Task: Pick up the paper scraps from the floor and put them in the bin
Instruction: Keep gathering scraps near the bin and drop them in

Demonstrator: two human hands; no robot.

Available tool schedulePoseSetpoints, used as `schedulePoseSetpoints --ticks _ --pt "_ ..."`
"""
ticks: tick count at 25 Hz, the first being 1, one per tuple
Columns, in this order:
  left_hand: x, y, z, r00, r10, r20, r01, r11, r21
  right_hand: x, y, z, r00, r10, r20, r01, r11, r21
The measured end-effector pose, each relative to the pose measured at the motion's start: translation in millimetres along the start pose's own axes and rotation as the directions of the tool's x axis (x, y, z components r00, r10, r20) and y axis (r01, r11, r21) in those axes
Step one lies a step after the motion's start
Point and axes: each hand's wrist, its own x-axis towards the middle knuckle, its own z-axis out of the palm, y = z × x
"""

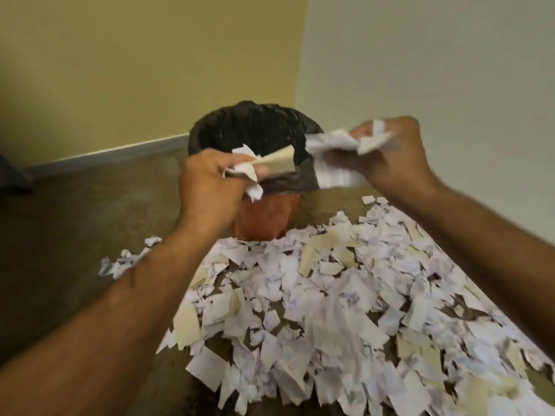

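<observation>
Bin [255,127] as landmark — left hand [207,181] clutches a wad of scraps [261,166] at its near rim, right hand [390,154] grips another bunch [336,151] just beside it; loose paper scraps [345,295] carpet the floor [75,229] before it.

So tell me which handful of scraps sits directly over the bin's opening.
The left hand's handful, held above the bin; the right hand's handful hangs past its rim.
</observation>
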Motion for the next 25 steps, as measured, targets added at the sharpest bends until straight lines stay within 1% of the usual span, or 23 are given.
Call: schedulePoseSetpoints --ticks 2,4,5,7,8,10,12,14,15,17,19,21,22,23,25 --pt "32 7 2 0.998 -0.019 -0.057 0.018 1.000 -0.021 45 8 17 0.998 0.057 0.002 -0.057 0.996 -0.062" --pt "58 7 9 0.991 -0.069 -0.116 0.067 0.998 -0.017 78 21 33 0.990 0.133 0.040 -0.129 0.986 -0.104" --pt "69 6 14 0.987 -0.084 -0.135 0.086 0.996 0.008 88 28 39 0.983 0.175 0.050 -0.167 0.976 -0.141" --pt "87 1 23 0.983 -0.103 -0.154 0.117 0.989 0.086 103 41 49 0.975 0.211 0.070 -0.185 0.944 -0.272" --pt "95 -4 27 0.979 -0.121 -0.164 0.142 0.982 0.123 109 48 53 0.971 0.221 0.093 -0.178 0.924 -0.338" --pt "108 -14 33 0.969 -0.173 -0.178 0.206 0.961 0.186 118 59 62 0.957 0.245 0.153 -0.163 0.895 -0.415" --pt "117 -25 39 0.963 -0.191 -0.192 0.239 0.933 0.270 125 64 70 0.941 0.243 0.237 -0.096 0.859 -0.503" --pt "121 -31 44 0.965 -0.182 -0.190 0.244 0.889 0.387 133 68 76 0.921 0.255 0.293 -0.035 0.805 -0.593" --pt "122 -32 45 0.970 -0.169 -0.173 0.229 0.868 0.441 135 69 79 0.911 0.260 0.321 -0.007 0.787 -0.617" --pt "125 -35 43 0.982 -0.161 -0.095 0.187 0.841 0.508 138 72 85 0.868 0.282 0.410 0.047 0.774 -0.631" --pt "126 -32 40 0.983 -0.175 0.051 0.120 0.832 0.542 139 73 91 0.817 0.320 0.480 0.110 0.730 -0.675" --pt "124 -28 36 0.959 -0.213 0.185 0.088 0.849 0.521 141 70 96 0.780 0.358 0.513 0.174 0.664 -0.728" --pt "124 -26 33 0.953 -0.211 0.216 0.079 0.865 0.496 142 67 96 0.789 0.344 0.509 0.216 0.621 -0.754" --pt "124 -22 27 0.954 -0.202 0.223 0.075 0.877 0.475 144 62 99 0.815 0.301 0.496 0.254 0.584 -0.771" --pt "124 -9 6 0.970 -0.142 0.199 0.043 0.900 0.433 151 50 102 0.884 0.169 0.436 0.274 0.569 -0.775"
